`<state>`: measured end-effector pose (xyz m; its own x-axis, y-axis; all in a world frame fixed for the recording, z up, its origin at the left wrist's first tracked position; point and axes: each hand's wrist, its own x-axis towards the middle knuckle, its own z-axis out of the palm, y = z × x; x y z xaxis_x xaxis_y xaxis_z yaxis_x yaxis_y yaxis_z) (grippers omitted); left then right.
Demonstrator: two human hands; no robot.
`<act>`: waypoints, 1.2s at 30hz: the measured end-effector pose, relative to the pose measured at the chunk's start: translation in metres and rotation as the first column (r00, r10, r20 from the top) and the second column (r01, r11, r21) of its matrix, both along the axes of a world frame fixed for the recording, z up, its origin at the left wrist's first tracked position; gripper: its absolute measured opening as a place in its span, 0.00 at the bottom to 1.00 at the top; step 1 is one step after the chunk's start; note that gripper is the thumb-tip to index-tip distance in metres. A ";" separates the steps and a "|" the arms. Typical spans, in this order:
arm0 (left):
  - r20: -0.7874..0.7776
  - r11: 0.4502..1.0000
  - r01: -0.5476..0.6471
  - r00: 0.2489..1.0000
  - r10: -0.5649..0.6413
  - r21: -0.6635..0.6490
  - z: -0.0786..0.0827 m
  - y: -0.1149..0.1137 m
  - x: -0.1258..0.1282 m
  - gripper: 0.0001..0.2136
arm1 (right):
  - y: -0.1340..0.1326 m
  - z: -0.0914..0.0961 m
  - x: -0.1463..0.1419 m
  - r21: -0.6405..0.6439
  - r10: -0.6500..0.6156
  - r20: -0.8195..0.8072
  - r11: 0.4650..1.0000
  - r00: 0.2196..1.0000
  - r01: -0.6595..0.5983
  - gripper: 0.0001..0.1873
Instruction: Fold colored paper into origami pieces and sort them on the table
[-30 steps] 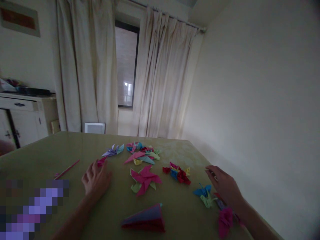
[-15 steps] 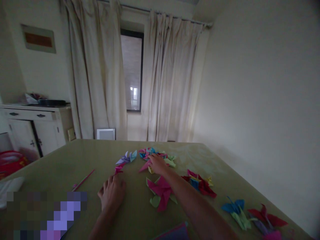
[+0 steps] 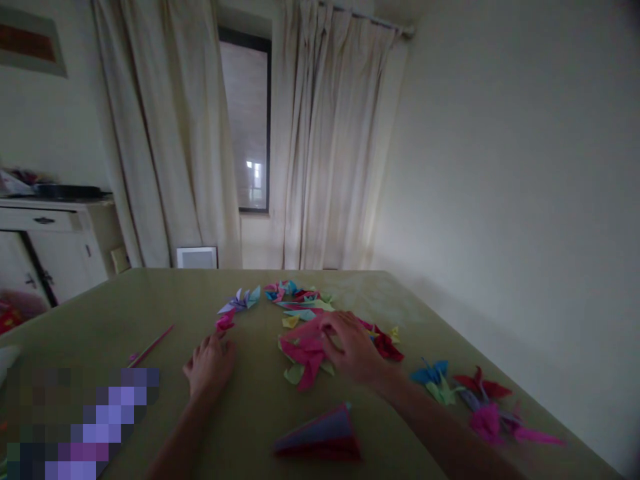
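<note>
My right hand (image 3: 353, 347) is closed in a pinch on a pink origami piece (image 3: 309, 329). It hangs over a pink folded-paper star shape (image 3: 311, 363) with pale green points. My left hand (image 3: 210, 363) rests on the table with its fingers spread, just short of a small bright pink origami piece (image 3: 225, 321). Whether a fingertip touches that piece I cannot tell. Beyond it lies a lilac and pale blue origami piece (image 3: 241, 300). A cluster of coloured origami (image 3: 295, 291) lies further back, and red folded paper (image 3: 387, 345) shows behind my right hand.
A green table (image 3: 175, 293) spans the view. Several paper cranes (image 3: 483, 393) lie at the right. Nearer me is a purple and red folded paper stack (image 3: 323, 437). A thin pink stick (image 3: 153, 345) lies left. Curtains (image 3: 340, 133) and a white cabinet (image 3: 55, 233) stand behind.
My right hand has moved back toward me and to the right, carrying the pink origami piece away from the far cluster. My left hand stays in place; the view has shifted slightly.
</note>
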<state>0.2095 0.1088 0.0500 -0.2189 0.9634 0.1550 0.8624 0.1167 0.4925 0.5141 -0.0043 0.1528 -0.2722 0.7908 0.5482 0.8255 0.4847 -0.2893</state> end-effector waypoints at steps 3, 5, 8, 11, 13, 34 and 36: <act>-0.012 1.000 0.006 1.000 -0.006 -0.006 0.000 -0.001 -0.001 0.25 | -0.063 -0.008 0.017 0.047 -0.027 -0.087 0.998 0.996 0.032 0.08; -0.013 1.000 -0.001 1.000 0.001 -0.005 0.001 -0.003 -0.002 0.24 | -0.093 -0.017 0.021 0.025 -0.061 -0.110 0.998 0.992 0.064 0.10; -0.008 1.000 -0.009 1.000 0.009 0.008 0.002 -0.007 -0.002 0.24 | -0.118 -0.031 0.016 -0.004 -0.083 -0.117 0.997 0.990 0.083 0.11; -0.004 1.000 -0.015 1.000 0.015 0.019 0.003 -0.011 -0.002 0.24 | -0.120 -0.041 0.003 0.010 -0.059 -0.078 0.998 0.995 0.060 0.12; 0.002 1.000 -0.019 1.000 0.019 0.019 0.003 -0.013 -0.003 0.24 | -0.115 -0.044 -0.007 -0.040 -0.043 0.009 0.998 0.999 0.043 0.12; -0.176 0.223 0.563 0.568 -0.804 0.796 0.019 -0.090 0.084 0.08 | -0.089 -0.049 -0.020 -0.041 -0.056 -0.476 0.998 0.877 0.042 0.31; -0.221 0.173 0.615 0.510 -0.831 0.769 0.018 -0.098 0.089 0.09 | -0.083 -0.053 -0.023 -0.066 -0.049 -0.506 0.998 0.861 0.019 0.24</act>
